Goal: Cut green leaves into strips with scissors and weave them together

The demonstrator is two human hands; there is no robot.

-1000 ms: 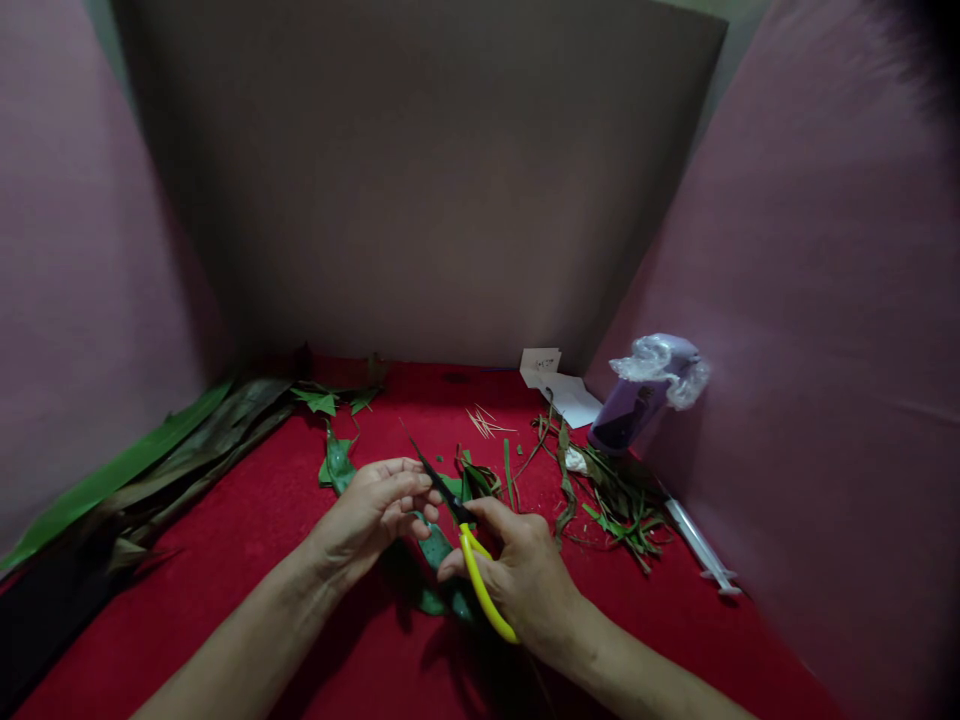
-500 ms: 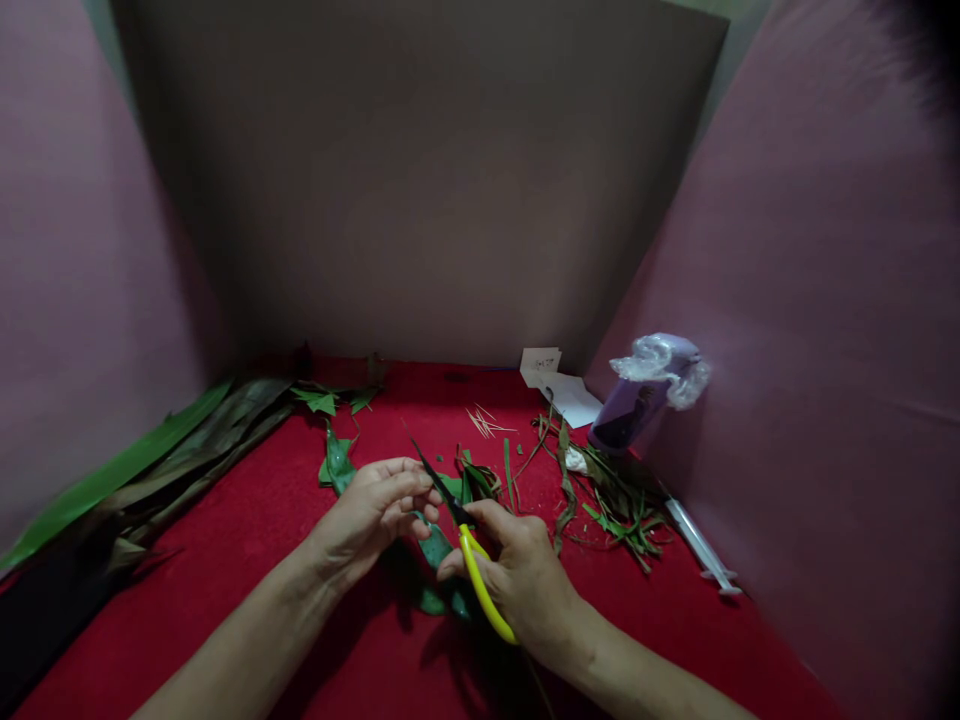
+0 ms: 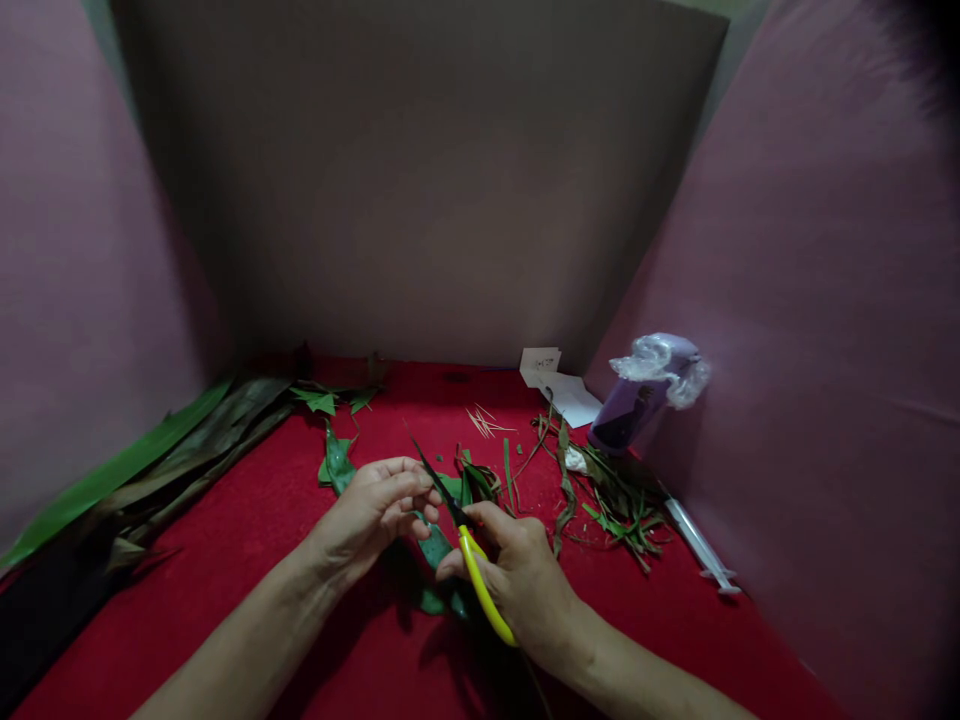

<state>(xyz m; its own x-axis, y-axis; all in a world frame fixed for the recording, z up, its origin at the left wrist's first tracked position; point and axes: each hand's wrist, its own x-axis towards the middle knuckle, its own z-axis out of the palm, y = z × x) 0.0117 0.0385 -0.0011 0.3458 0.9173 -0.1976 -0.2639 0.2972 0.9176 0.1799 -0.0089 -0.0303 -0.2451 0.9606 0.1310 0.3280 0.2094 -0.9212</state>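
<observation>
Almost no change is seen from the earlier frames: the scissors [image 3: 472,565] are shifted only slightly. They are gripped by their yellow handle in the curled right hand [image 3: 529,575], above the leaf [image 3: 435,546] and the red cloth [image 3: 247,540]. The left hand's [image 3: 382,510] fingers are bent beside the blades; whether anything is pinched cannot be told. Dark marks are borne by the card [image 3: 541,366], but cannot be read.

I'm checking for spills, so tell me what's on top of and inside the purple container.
Crumpled clear plastic lies over the top of the purple container. Whatever may be inside can't be seen; the plastic and container's sides hide it.
</observation>
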